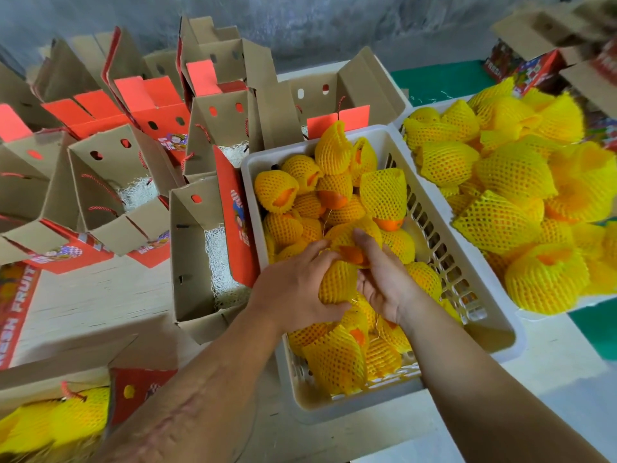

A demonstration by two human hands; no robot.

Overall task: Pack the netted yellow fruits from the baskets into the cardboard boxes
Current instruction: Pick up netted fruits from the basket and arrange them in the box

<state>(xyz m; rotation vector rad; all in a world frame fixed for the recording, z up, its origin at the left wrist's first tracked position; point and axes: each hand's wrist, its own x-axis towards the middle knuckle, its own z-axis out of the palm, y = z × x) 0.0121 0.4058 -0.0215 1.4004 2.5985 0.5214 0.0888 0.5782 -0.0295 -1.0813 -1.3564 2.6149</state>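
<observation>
Two bare hands met over the near basket at the centre of the frame, both closed around one netted fruit. The left hand cupped it from the left side, fingers curled over the yellow net, and the right hand pressed against its right side with the fingers pointing up the frame. That fruit lay among the other netted fruits that filled the basket, so it was crowded on every side.

A second basket stood just beside the first at the right of the frame, heaped with more netted fruits. Directly left of the near basket, touching its wall, an open cardboard box stood with pale shredded paper on its bottom and its red flap leaning against the basket rim. More open boxes with raised flaps and red cord handles crowded the upper left of the frame. At the lower left corner, a box already held yellow netted fruit. Everything rested on a pale table.
</observation>
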